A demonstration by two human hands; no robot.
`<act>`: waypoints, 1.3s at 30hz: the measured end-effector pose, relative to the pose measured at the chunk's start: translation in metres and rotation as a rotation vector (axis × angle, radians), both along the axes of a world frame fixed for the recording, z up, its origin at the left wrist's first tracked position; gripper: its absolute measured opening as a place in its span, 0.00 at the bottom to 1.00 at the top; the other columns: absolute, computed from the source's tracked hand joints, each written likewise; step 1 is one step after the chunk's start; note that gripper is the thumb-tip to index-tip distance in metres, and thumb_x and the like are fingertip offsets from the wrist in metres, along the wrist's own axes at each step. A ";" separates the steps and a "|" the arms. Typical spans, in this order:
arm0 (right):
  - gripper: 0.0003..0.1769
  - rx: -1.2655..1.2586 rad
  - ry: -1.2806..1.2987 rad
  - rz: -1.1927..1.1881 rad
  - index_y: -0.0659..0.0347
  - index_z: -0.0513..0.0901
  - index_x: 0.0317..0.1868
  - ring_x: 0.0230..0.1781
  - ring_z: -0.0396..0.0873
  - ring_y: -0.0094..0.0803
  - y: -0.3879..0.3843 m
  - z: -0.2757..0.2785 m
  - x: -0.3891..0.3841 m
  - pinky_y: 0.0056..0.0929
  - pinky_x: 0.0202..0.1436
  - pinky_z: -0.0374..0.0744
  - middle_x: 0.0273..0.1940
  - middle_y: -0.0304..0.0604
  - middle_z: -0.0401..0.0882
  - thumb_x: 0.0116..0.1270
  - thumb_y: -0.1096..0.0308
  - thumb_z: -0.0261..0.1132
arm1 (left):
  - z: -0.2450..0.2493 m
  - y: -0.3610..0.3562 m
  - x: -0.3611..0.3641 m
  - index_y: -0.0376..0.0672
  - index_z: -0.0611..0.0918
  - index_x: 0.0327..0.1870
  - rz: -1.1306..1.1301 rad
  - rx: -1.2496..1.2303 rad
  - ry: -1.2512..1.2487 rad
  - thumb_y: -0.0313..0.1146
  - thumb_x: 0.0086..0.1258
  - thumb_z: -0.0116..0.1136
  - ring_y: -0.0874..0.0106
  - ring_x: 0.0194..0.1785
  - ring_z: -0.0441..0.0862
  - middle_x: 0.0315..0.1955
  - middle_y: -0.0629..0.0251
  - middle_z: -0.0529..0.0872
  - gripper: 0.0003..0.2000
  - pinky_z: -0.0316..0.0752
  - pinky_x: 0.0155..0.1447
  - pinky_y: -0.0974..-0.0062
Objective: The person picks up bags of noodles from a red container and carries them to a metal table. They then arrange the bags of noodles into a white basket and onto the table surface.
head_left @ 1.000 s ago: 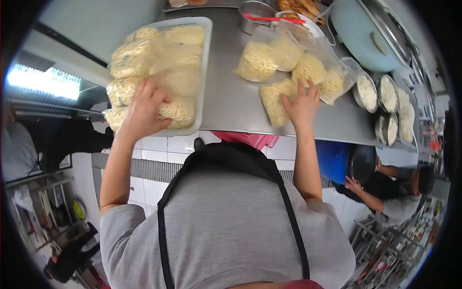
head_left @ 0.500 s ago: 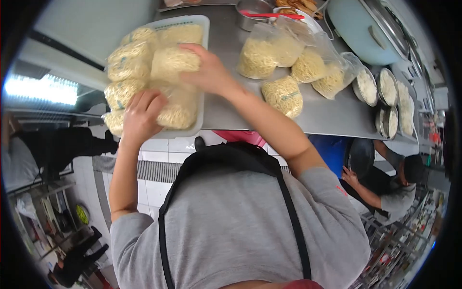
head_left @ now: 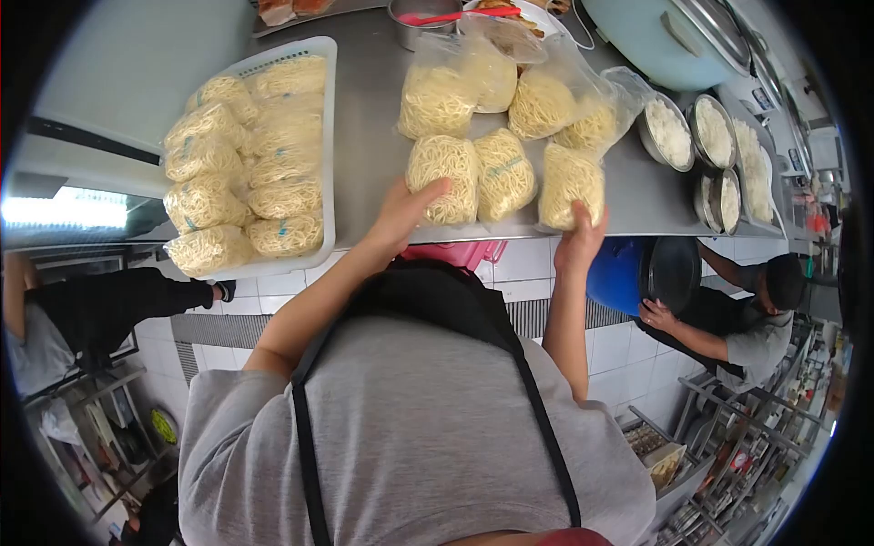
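My left hand (head_left: 406, 211) grips a clear bag of noodles (head_left: 443, 173) from its left side, thumb on top and the other fingers mostly hidden. My right hand (head_left: 581, 235) holds another noodle bag (head_left: 572, 177) by its near end, near the counter's front edge. Between these two lies a third noodle bag (head_left: 506, 173) with bluish-green print. Behind them are several knotted or loose-topped noodle bags (head_left: 437, 100). To the left, a white plastic tray (head_left: 329, 136) contains two columns of packed noodle bags (head_left: 284, 196).
On the steel counter (head_left: 364, 100), bowls of white rice-like food (head_left: 667, 135) stand at the right, beside a large pale-blue lidded container (head_left: 637, 41). A metal pot (head_left: 407, 32) with a red utensil is at the back. A co-worker (head_left: 756, 337) holds a dark round vessel at right.
Both hands have left the tray and moved right over the counter, each with a noodle bag. The tray and counter now sit further left in view.
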State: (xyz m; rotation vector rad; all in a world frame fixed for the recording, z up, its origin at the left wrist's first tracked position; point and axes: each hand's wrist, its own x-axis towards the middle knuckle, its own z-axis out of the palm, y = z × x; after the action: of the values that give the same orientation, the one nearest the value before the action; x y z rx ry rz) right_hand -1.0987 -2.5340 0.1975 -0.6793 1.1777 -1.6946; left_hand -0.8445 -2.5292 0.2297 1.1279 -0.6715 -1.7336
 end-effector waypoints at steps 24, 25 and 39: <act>0.33 -0.740 1.349 1.284 0.45 0.77 0.56 0.70 0.50 0.52 -0.160 0.146 0.423 0.39 0.69 0.57 0.69 0.62 0.47 0.49 0.44 0.68 | 0.117 0.127 0.194 0.48 0.70 0.61 0.390 -0.401 -1.900 0.34 0.39 0.73 0.56 0.60 0.67 0.60 0.55 0.65 0.40 0.65 0.61 0.62; 0.33 -0.746 1.350 1.283 0.45 0.77 0.56 0.70 0.50 0.52 -0.158 0.155 0.435 0.39 0.69 0.57 0.69 0.62 0.47 0.49 0.44 0.68 | 0.115 0.133 0.203 0.48 0.70 0.61 0.396 -0.402 -1.902 0.34 0.39 0.73 0.56 0.60 0.67 0.60 0.55 0.65 0.40 0.65 0.61 0.62; 0.36 -0.424 1.570 1.711 0.60 0.78 0.52 0.49 0.76 0.36 -0.170 0.139 0.480 0.31 0.50 0.75 0.48 0.48 0.78 0.40 0.51 0.70 | 0.083 0.122 0.258 0.47 0.75 0.45 0.165 -0.567 -1.751 0.44 0.31 0.77 0.55 0.49 0.70 0.43 0.59 0.72 0.34 0.67 0.54 0.61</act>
State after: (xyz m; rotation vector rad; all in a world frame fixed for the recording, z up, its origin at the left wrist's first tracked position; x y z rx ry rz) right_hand -0.6185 -2.7036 0.3368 -2.4664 0.4485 0.3714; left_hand -0.5867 -2.4074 0.3124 1.9640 -1.8001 0.0594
